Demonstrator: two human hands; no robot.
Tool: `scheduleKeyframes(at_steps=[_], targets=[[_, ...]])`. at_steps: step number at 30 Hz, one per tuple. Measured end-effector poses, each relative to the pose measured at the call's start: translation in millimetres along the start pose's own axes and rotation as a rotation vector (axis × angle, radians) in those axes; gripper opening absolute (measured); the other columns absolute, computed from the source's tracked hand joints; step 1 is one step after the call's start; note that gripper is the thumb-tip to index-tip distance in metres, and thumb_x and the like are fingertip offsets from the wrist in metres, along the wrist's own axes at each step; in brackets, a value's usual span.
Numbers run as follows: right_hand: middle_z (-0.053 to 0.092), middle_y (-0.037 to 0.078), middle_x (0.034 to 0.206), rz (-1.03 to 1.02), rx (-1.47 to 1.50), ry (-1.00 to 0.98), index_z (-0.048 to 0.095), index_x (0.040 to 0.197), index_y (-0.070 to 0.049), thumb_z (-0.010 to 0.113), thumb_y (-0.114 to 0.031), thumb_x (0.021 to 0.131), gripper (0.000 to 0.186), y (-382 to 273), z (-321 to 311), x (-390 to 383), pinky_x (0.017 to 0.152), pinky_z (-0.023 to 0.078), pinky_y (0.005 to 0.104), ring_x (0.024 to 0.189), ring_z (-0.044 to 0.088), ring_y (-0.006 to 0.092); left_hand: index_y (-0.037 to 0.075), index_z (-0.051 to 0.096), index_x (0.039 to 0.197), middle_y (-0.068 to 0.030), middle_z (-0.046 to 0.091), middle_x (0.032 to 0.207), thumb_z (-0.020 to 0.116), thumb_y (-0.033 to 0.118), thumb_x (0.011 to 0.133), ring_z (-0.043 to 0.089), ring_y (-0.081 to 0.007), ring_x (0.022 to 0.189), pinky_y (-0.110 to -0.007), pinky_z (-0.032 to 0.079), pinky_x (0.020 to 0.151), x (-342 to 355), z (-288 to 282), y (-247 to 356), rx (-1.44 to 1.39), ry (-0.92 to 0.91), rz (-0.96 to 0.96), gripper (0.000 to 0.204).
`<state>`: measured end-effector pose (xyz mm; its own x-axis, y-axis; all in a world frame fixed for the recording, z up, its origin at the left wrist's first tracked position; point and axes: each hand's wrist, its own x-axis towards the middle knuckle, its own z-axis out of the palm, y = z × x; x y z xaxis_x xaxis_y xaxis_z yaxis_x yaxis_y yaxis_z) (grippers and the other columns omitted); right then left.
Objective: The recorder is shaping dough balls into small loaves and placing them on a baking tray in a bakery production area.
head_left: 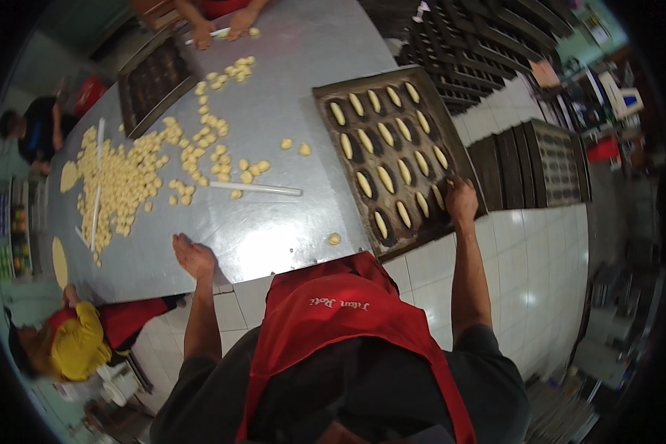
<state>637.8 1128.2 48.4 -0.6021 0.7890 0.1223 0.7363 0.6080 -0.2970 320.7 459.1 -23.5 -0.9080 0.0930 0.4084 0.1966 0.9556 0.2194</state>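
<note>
My left hand point(194, 256) is open and flat near the front edge of the steel table point(303, 52), holding nothing. My right hand point(460, 198) has curled fingers at the right side of a dark baking tray point(325, 98), beside rows of long pale dough pieces point(385, 177); what the fingers hold, if anything, is hidden. Many small dough balls point(126, 177) spread over the table's left and middle, with a single ball point(334, 239) near the front edge. A pale rolling rod point(255, 188) lies left of the tray.
Another tray point(152, 85) lies at the back left. Co-workers' hands point(240, 24) work at the far edge. A person in dark clothes point(37, 129) and another in yellow point(78, 344) are at the left, near flattened dough point(59, 259). Stacked trays point(525, 170) stand at the right.
</note>
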Motion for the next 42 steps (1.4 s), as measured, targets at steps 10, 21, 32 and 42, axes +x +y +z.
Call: scheduleKeyframes(at_steps=[10, 21, 32, 42], targets=[[0.070, 0.025, 0.126, -0.099, 0.144, 0.032, 0.064, 0.145, 0.001, 0.077, -0.017, 0.098, 0.052, -93, -2, -79, 0.099, 0.056, 0.0531, 0.114, 0.069, 0.0463, -0.002, 0.051, 0.155, -0.0242, 0.044, 0.170, 0.054, 0.013, 0.100, 0.037, -0.0432, 0.159, -0.057, 0.025, 0.133, -9, -10, 14, -0.033, -0.051, -0.198, 0.057], [0.073, 0.024, 0.109, -0.367, 0.460, -0.128, 0.073, 0.127, 0.001, 0.076, -0.005, 0.094, 0.033, -235, -1, -127, 0.084, 0.059, 0.0475, 0.092, 0.073, 0.0383, 0.003, 0.037, 0.165, -0.0244, 0.037, 0.173, 0.061, 0.009, 0.101, 0.028, -0.0418, 0.164, -0.056, 0.022, 0.133, -4, -4, -10, -0.189, -0.160, -0.337, 0.068], [0.072, 0.019, 0.106, -0.364, 0.467, -0.159, 0.074, 0.123, 0.000, 0.078, -0.003, 0.094, 0.030, -271, -6, -163, 0.081, 0.059, 0.0461, 0.090, 0.072, 0.0357, 0.012, 0.008, 0.178, -0.0236, 0.055, 0.163, 0.059, 0.015, 0.112, 0.060, -0.0279, 0.137, -0.044, 0.043, 0.122, 181, -232, 106, -1.313, 0.145, 0.019, 0.084], [0.069, 0.015, 0.112, 0.050, 0.421, 0.081, 0.067, 0.135, 0.000, 0.075, -0.001, 0.097, 0.039, -213, -28, -223, 0.079, 0.057, 0.0421, 0.092, 0.070, 0.0305, 0.003, 0.066, 0.144, -0.0094, 0.074, 0.130, 0.065, 0.014, 0.110, 0.069, -0.0187, 0.116, -0.033, 0.055, 0.102, 0, -98, 129, -1.192, -1.176, -0.044, 0.037]])
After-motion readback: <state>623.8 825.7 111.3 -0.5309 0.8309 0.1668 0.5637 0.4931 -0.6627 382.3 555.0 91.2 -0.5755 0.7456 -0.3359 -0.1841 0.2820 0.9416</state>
